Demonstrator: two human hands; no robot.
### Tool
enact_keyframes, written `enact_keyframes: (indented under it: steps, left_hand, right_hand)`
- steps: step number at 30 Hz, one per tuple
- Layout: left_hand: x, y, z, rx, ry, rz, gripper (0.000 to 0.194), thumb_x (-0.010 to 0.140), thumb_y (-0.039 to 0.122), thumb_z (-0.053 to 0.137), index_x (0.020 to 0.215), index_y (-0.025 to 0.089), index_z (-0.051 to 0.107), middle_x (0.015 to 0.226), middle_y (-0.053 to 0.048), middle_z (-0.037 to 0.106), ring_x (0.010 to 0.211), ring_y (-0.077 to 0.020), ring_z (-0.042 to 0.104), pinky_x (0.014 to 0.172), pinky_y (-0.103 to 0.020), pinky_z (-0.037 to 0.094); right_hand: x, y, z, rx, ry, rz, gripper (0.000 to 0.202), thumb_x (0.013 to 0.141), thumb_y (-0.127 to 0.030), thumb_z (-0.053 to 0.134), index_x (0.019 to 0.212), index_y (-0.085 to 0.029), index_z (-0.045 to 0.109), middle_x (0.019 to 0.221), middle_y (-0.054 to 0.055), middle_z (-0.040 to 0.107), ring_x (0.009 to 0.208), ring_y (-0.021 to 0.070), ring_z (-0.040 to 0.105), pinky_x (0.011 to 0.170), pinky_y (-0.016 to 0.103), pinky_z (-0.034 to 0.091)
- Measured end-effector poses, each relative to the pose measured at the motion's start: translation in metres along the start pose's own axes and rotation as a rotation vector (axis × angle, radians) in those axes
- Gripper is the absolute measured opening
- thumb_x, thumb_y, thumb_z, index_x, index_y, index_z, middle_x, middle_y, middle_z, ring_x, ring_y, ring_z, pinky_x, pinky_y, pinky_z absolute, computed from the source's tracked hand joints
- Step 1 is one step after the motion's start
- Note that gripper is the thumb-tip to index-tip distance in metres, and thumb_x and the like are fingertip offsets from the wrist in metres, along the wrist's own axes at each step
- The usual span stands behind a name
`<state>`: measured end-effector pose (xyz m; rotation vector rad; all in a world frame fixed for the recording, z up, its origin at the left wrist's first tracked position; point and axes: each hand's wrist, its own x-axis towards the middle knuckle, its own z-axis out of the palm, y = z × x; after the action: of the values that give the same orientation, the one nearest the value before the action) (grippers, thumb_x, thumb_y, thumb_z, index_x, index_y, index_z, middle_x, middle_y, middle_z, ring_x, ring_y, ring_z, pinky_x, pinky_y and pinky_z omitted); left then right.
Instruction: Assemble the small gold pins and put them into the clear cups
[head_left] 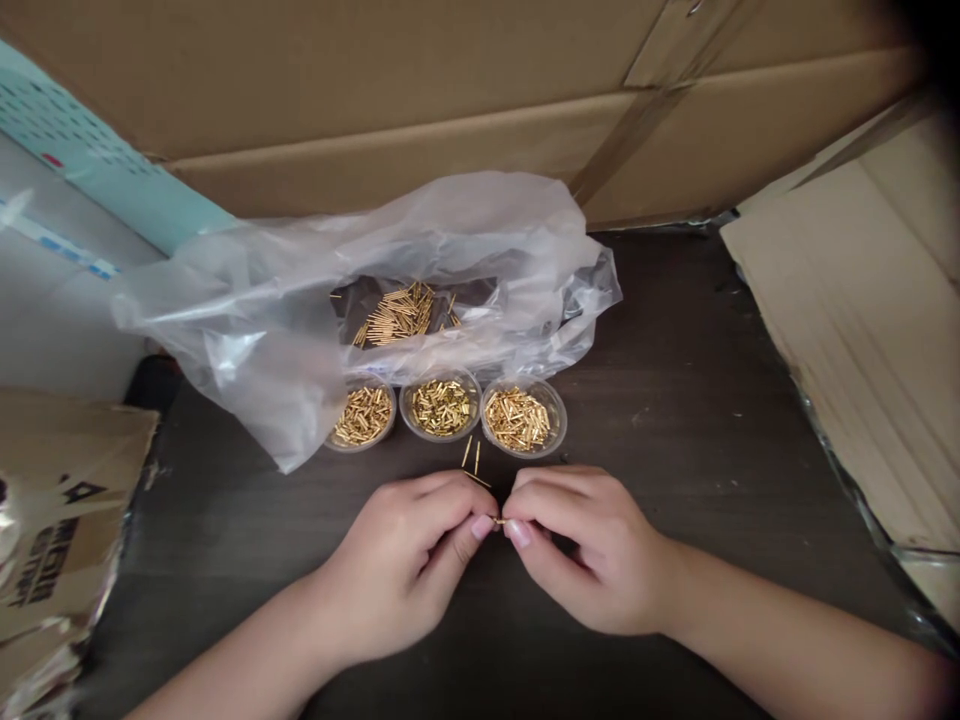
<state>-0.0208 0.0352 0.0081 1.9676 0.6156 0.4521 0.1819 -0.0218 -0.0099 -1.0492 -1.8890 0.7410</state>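
Note:
My left hand [420, 550] and my right hand [589, 545] meet at the middle of the dark table, each closed in a pinch. Between the fingertips shows a small gold-coloured metal pin [499, 521], one end in each hand; most of it is hidden by the fingers. Just beyond my left fingertips lie several loose thin gold pins [477, 458]. Behind these stand three round clear cups in a row: a left cup [393, 412], a middle cup [403, 408] and a right cup [561, 412], each holding many short gold metal pieces.
An open clear plastic bag [255, 300] with a pile of gold pins [401, 315] lies behind the cups. A large cardboard box [375, 80] closes off the back. More cardboard stands at the right [855, 330] and a printed carton [67, 500] at the left.

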Motion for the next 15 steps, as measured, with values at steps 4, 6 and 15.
enact_keyframes:
  steps: [4,6,15]
  left_hand:
    - [-0.0004,0.0003,-0.0005,0.023,-0.037,0.006,0.013,0.101,0.015,0.050,0.092,0.017,0.059,0.079,0.000,0.057,0.070,-0.0109,0.054,0.064,-0.023,0.041]
    - [-0.0003,0.0005,-0.0007,0.025,-0.043,0.014,0.013,0.101,0.014,0.050,0.092,0.017,0.059,0.080,0.000,0.058,0.070,-0.0106,0.054,0.064,-0.023,0.041]
    - [-0.0043,0.0028,-0.0003,0.108,-0.090,0.072,0.013,0.100,0.014,0.043,0.092,0.018,0.051,0.077,0.001,0.055,0.065,-0.0121,0.049,0.061,-0.026,0.039]
  right_hand:
    - [0.0014,0.0009,-0.0016,0.016,-0.023,0.002,0.021,0.092,-0.013,0.048,0.072,-0.019,0.048,0.062,-0.006,0.040,0.053,0.0080,0.037,0.052,0.024,0.031]
    - [0.0024,0.0008,-0.0033,0.042,-0.045,0.008,0.024,0.092,-0.013,0.048,0.069,-0.019,0.044,0.061,-0.006,0.037,0.052,0.0078,0.035,0.051,0.024,0.029]
    - [0.0070,-0.0046,-0.0074,0.205,-0.107,0.138,0.032,0.090,-0.013,0.045,0.064,-0.020,0.029,0.054,-0.007,0.029,0.049,0.0064,0.030,0.048,0.023,0.024]
